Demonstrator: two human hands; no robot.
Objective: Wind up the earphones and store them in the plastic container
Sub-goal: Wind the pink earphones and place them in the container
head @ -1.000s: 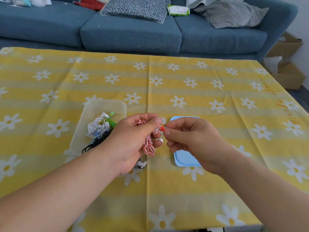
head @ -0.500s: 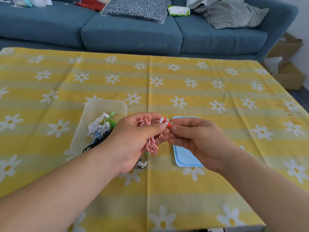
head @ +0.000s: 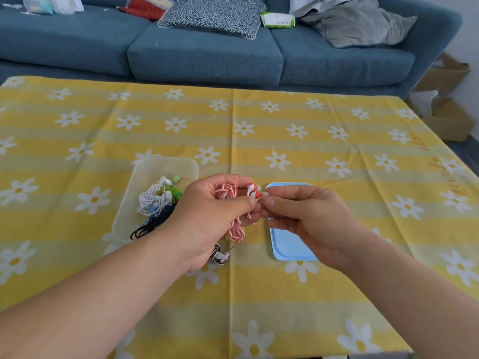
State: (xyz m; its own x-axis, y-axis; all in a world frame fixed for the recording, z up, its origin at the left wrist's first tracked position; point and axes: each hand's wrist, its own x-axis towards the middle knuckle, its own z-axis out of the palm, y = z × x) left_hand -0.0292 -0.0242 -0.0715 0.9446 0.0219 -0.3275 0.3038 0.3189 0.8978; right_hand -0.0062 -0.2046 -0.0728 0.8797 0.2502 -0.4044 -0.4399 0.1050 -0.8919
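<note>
Left hand [head: 207,221] grips the red-and-white earphones [head: 228,193], cord bundled in loops, held above the desk [head: 311,151]. Right hand [head: 308,218] pinches the earbud end of the same cord, just beside the left thumb. The plastic container [head: 166,168] sits open at left, holding white, green and black earphones [head: 148,200]. A blue lid [head: 287,244] lies flat beneath the right hand.

Head-worn view, forward and down, close over table [head: 311,141].
</note>
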